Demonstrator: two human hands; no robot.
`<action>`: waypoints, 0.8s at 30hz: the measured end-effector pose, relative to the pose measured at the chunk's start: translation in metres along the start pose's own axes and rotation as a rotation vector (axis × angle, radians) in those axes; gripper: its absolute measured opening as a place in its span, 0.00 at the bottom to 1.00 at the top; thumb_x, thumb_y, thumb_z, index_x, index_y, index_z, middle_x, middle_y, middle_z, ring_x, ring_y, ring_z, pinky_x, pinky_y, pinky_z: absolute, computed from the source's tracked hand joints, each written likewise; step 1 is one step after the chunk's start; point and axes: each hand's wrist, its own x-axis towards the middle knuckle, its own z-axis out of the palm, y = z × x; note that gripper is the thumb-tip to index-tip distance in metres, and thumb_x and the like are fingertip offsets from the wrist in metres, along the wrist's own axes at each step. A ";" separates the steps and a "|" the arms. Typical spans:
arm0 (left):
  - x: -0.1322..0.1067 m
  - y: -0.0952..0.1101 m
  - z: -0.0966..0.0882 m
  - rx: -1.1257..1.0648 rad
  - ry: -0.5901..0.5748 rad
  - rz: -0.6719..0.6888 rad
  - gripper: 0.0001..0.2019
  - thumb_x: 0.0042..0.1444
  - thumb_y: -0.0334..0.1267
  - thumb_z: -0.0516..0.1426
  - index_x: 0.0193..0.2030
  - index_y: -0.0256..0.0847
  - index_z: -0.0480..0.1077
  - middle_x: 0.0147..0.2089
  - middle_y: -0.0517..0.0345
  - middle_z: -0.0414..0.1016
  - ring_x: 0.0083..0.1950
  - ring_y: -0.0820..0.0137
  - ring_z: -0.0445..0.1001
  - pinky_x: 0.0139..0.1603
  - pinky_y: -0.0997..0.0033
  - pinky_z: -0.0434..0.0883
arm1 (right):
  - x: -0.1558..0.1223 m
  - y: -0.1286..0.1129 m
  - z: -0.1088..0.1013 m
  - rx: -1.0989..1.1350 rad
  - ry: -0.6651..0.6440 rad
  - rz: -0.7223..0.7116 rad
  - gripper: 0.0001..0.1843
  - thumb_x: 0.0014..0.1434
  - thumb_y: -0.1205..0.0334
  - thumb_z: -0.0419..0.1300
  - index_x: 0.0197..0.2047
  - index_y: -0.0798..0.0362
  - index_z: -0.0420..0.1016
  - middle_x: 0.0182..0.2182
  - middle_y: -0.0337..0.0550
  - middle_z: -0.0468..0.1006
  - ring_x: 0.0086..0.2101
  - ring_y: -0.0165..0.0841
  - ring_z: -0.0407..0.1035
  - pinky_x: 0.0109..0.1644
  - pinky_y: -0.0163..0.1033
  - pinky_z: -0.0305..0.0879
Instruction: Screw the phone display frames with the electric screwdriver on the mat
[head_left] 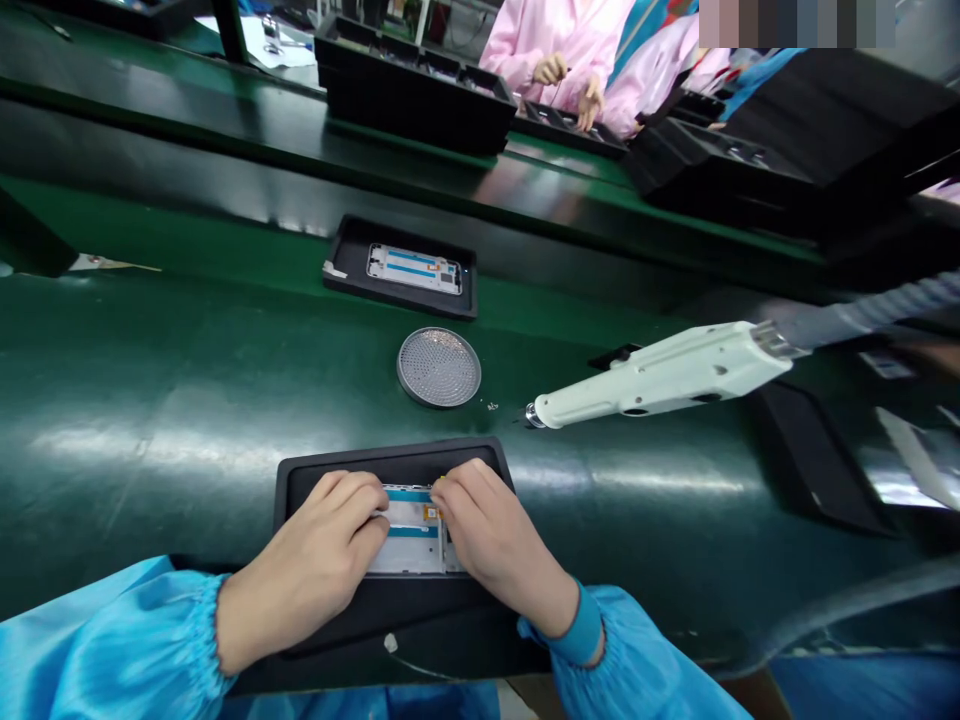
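A white phone frame with blue strips (pixel 411 540) lies in a black tray (pixel 390 462) at the near edge of the green bench. My left hand (pixel 315 565) rests on the frame's left side, fingers curled and pressed down on it. My right hand (pixel 495 540) covers the frame's right side, fingertips pinched at its top edge near a small yellow part. Both sleeves are blue.
A round perforated metal dish (pixel 439 367) sits beyond the tray, a few tiny screws beside it. A pale green electric screwdriver (pixel 660 378) hangs at the right. A second tray with a phone frame (pixel 401 268) lies farther back. Stacked black trays (pixel 416 85) and people in pink stand beyond.
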 end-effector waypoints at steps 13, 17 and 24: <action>0.027 -0.003 0.000 0.120 -0.109 0.057 0.08 0.60 0.26 0.54 0.44 0.29 0.72 0.46 0.42 0.71 0.49 0.54 0.70 0.48 0.53 0.74 | -0.003 -0.006 0.005 -0.070 0.033 -0.008 0.06 0.65 0.74 0.55 0.40 0.58 0.72 0.30 0.46 0.70 0.33 0.35 0.61 0.37 0.42 0.63; 0.024 -0.001 0.006 0.128 -0.090 0.102 0.10 0.61 0.29 0.54 0.47 0.28 0.72 0.49 0.39 0.71 0.53 0.51 0.70 0.52 0.50 0.73 | -0.004 -0.005 0.004 -0.032 0.054 -0.006 0.05 0.64 0.74 0.57 0.39 0.57 0.72 0.30 0.46 0.72 0.33 0.35 0.63 0.38 0.42 0.65; 0.024 0.002 0.008 0.143 -0.054 0.079 0.13 0.66 0.35 0.52 0.49 0.29 0.72 0.49 0.40 0.72 0.52 0.52 0.72 0.50 0.50 0.74 | -0.004 -0.003 0.004 0.059 0.085 0.009 0.05 0.63 0.75 0.58 0.40 0.58 0.72 0.30 0.47 0.73 0.33 0.35 0.64 0.36 0.42 0.68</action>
